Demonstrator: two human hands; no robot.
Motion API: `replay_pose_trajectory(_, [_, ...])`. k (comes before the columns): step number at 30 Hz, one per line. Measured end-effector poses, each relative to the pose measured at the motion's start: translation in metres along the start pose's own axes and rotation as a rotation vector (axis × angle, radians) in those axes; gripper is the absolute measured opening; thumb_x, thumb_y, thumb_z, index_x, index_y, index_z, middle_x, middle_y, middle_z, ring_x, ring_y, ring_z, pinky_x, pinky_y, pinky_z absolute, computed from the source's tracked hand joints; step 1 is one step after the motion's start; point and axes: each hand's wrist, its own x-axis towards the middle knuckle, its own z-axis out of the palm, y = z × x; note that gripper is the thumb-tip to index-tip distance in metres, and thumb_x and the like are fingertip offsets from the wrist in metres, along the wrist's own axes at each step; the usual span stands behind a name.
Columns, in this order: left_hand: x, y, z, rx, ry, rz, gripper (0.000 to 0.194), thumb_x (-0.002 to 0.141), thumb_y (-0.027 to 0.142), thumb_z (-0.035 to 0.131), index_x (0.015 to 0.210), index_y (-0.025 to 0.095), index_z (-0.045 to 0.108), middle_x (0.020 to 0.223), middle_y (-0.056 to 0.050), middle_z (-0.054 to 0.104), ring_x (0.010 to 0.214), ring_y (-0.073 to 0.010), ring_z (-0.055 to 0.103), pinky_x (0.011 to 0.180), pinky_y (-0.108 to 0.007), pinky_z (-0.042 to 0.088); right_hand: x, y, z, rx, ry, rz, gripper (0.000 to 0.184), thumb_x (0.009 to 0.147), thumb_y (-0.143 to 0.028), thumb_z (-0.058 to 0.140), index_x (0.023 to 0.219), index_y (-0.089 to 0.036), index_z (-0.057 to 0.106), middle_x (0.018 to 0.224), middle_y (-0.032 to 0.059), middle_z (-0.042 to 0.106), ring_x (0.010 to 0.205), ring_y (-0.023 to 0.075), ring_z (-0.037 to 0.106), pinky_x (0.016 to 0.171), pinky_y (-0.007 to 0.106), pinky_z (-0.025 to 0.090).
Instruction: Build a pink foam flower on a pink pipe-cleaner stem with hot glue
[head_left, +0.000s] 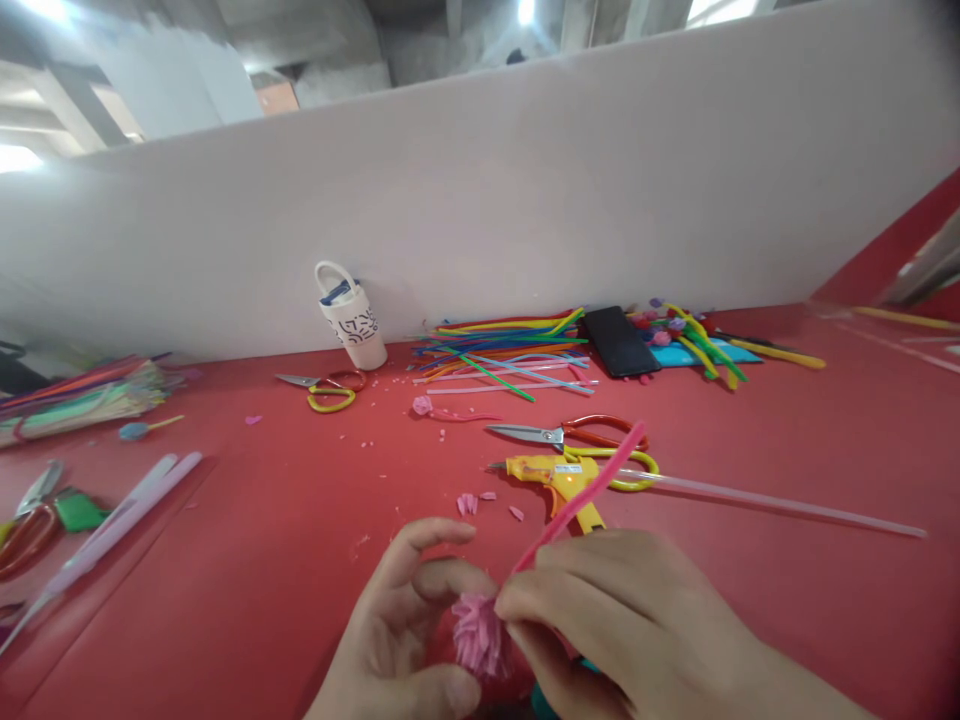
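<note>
My left hand (405,630) curls its thumb and fingers around a fringed pink flower head (480,632) at the bottom middle. Against the flower's right side, my right hand (622,610) pinches a long pink pipe cleaner (581,500), whose free end slants up and right. Part of the flower is hidden by my fingers, and I cannot tell if the pipe cleaner is joined to it. Something teal (544,703), mostly covered, shows below my right hand. Just beyond lies a yellow glue gun (551,470) with a clear glue stick (780,505) sticking out behind. Cut pink pieces (467,503) are scattered nearby.
Scissors (525,433) touch the glue gun; another pair (330,397) lies near a white tumbler (352,325). Coloured pipe cleaners (499,345), a black phone (620,342) and small flowers (664,330) line the white partition (480,200). Pale purple sticks (124,525) lie left.
</note>
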Motion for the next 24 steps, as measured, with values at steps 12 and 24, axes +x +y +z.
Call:
replay_pose_trajectory(12, [-0.0006,-0.0027,-0.0022,0.023,0.027,-0.030,0.057,0.061,0.028,0.080,0.112,0.029,0.054,0.093,-0.004,0.067,0.090,-0.0191,0.059,0.073,-0.027,0.043,0.0044,0.0030,-0.0038,-0.164,-0.044,-0.150,0.018,0.089,-0.013,0.039,0.089,-0.019,0.057,0.067,-0.0020,0.065,0.055,0.0161,0.059,0.052,0.030,0.042])
replay_pose_trajectory(24, [-0.0005,-0.0027,-0.0013,0.024,0.048,-0.040,0.055,0.060,0.027,0.080,0.110,0.028,0.056,0.092,-0.004,0.066,0.086,-0.0176,0.059,0.069,-0.026,0.044,0.0040,-0.0046,-0.0104,-0.161,-0.126,-0.082,0.014,0.077,-0.009,0.049,0.080,-0.019,0.058,0.067,-0.0034,0.064,0.056,0.0145,0.058,0.052,0.028,0.038])
